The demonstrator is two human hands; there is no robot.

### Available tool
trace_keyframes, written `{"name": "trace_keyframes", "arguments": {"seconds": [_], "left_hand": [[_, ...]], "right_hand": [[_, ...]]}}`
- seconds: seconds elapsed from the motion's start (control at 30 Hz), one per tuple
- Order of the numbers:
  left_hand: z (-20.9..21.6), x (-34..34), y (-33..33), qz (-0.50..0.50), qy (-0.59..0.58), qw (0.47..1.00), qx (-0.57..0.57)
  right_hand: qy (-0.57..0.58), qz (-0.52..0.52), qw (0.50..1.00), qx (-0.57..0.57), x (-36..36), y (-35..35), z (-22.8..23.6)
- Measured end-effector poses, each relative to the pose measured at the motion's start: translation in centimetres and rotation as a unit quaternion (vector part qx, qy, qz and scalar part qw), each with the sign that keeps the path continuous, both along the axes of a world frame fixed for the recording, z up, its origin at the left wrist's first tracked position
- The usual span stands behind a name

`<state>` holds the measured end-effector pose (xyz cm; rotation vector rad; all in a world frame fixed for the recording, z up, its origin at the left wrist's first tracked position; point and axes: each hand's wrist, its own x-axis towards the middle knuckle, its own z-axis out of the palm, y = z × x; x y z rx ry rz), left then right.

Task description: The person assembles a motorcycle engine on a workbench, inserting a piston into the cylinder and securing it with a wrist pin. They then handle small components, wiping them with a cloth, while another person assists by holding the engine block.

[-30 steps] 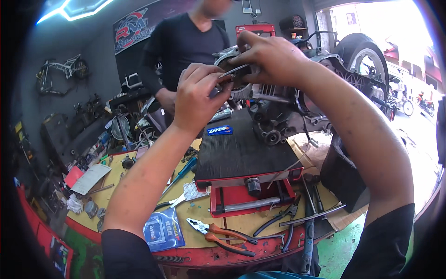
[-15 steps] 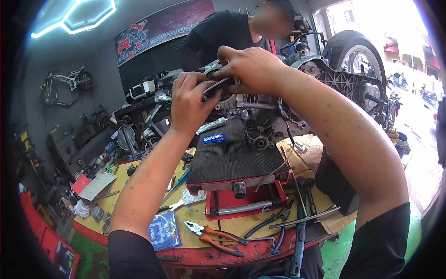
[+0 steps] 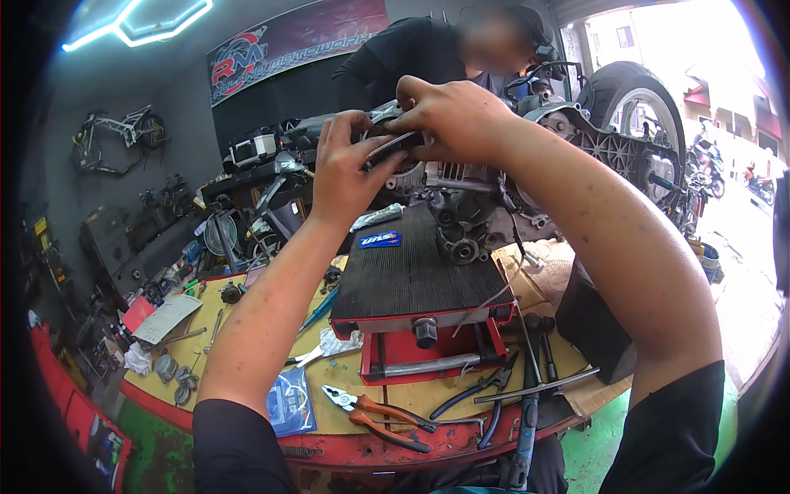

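Observation:
Both arms reach up to the engine in front of me. My left hand (image 3: pixel 346 169) pinches a thin, flat, dark part (image 3: pixel 395 148) with a pale edge between thumb and fingers. My right hand (image 3: pixel 457 119) is closed at the far end of the same part, its fingertips partly hidden behind it. The part is held tilted at the left end of the engine (image 3: pixel 465 226); the hands cover whether it touches. Under the engine is a red stand with a black ribbed top (image 3: pixel 395 276), bearing a blue card (image 3: pixel 380 239) and a pale tube (image 3: pixel 378 216).
Orange-handled pliers (image 3: pixel 374 416), dark-handled pliers (image 3: pixel 485 395), a blue packet (image 3: pixel 290 403) and a T-shaped bar (image 3: pixel 539 384) lie on the yellow-topped bench (image 3: pixel 247 346). A person in black (image 3: pixel 403 66) leans in beyond the engine. A wheel (image 3: pixel 642 107) stands at right.
The view has shifted slightly. Both hands stay closed round the flat part, with little movement of the fingers. The person opposite appears slightly farther right.

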<state>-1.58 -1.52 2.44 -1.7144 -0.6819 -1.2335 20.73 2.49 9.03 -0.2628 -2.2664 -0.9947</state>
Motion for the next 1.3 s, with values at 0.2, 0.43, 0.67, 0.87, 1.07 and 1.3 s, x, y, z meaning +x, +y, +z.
{"name": "trace_keyframes", "arguments": {"seconds": [0.2, 0.43, 0.67, 0.87, 1.07, 1.3], "left_hand": [[-0.4, 0.5, 0.1, -0.059, -0.08, 0.995, -0.029], [-0.2, -0.7, 0.7, -0.042, -0.02, 0.999, -0.026], [-0.4, -0.1, 0.4, -0.068, -0.056, 0.996, -0.032], [-0.2, -0.4, 0.7, -0.068, -0.044, 0.996, -0.042], [-0.5, -0.5, 0.8, -0.067, -0.033, 0.997, -0.029], [-0.5, -0.6, 0.7, -0.035, -0.024, 0.999, -0.033]], "right_hand": [[0.002, 0.011, 1.0, -0.002, 0.0, -0.1, -0.1], [0.006, -0.011, 1.0, -0.011, -0.2, -0.4, -0.1], [0.007, -0.008, 1.0, -0.006, -0.1, -0.1, -0.1], [0.015, 0.0, 1.0, 0.01, -0.3, 0.0, -0.3], [0.019, 0.0, 1.0, 0.009, -0.2, 0.0, -0.4], [0.008, -0.021, 1.0, -0.01, -0.2, -1.1, -0.3]]}}
